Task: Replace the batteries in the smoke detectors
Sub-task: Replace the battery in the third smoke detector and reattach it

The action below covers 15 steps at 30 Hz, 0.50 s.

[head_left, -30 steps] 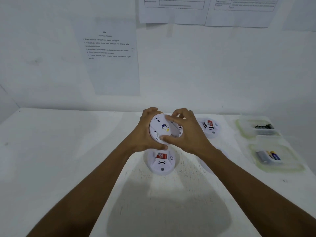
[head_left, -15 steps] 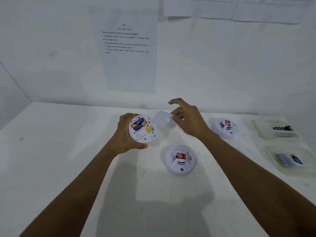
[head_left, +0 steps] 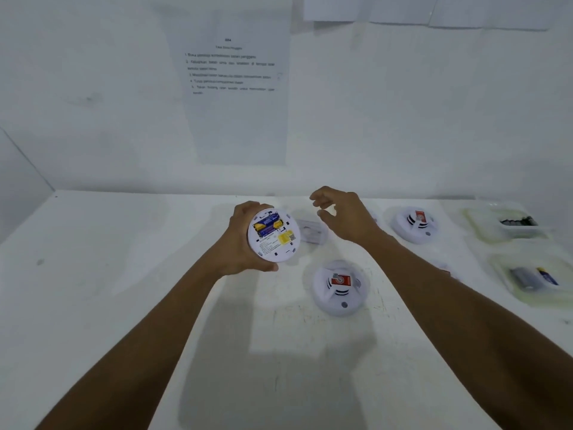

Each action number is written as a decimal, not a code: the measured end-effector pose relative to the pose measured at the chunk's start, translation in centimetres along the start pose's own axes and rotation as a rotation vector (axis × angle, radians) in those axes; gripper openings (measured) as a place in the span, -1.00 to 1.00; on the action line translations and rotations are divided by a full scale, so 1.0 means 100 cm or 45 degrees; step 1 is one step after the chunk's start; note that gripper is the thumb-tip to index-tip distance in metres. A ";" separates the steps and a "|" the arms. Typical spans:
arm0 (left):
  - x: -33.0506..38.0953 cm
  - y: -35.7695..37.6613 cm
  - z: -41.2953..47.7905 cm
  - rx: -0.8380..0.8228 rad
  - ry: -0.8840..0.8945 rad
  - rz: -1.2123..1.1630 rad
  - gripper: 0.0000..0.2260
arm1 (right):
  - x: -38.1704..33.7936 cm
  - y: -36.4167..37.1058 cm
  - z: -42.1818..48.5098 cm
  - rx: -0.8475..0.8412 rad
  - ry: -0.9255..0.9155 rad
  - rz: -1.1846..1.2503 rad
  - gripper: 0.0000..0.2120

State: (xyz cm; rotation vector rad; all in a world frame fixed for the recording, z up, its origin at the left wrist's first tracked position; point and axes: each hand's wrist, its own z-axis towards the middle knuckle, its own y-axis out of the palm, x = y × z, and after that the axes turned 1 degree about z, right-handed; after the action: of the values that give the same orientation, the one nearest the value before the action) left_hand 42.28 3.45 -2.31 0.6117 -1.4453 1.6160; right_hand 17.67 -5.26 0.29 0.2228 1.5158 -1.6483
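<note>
My left hand (head_left: 240, 240) grips a white smoke detector (head_left: 274, 235) with its back turned toward me; blue-and-yellow batteries show in its uncovered compartment. The detached white cover (head_left: 311, 231) lies on the table just right of it. My right hand (head_left: 344, 217) hovers above the table beyond the cover, fingers loosely curled and holding nothing. Two more smoke detectors rest face up: one (head_left: 339, 287) in the middle of the table, another (head_left: 415, 223) farther back on the right.
A clear tray with dark batteries (head_left: 511, 223) stands at the back right, and a second tray (head_left: 533, 279) with a blue-and-yellow battery sits nearer. A printed sheet (head_left: 231, 88) hangs on the white wall behind the white table (head_left: 124, 274).
My right hand pulled the cover off the held detector, laid it on the table and let go. My left hand turned the detector's back toward me.
</note>
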 end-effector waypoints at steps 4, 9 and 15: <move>0.025 0.028 0.017 -0.067 0.049 -0.014 -0.08 | -0.014 -0.021 -0.034 0.127 -0.125 0.048 -0.83; 0.063 0.083 0.037 -0.183 0.130 -0.007 -0.10 | -0.001 -0.051 -0.074 0.173 -0.183 -0.072 -0.85; 0.117 0.158 0.059 -0.243 0.184 0.000 -0.06 | 0.037 -0.103 -0.116 0.337 0.008 -0.066 -0.81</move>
State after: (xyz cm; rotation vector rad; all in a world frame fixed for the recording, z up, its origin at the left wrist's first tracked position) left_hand 21.93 1.62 -0.08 0.3776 -1.4701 1.4699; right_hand 3.68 2.13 2.55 0.3340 1.3150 -1.8905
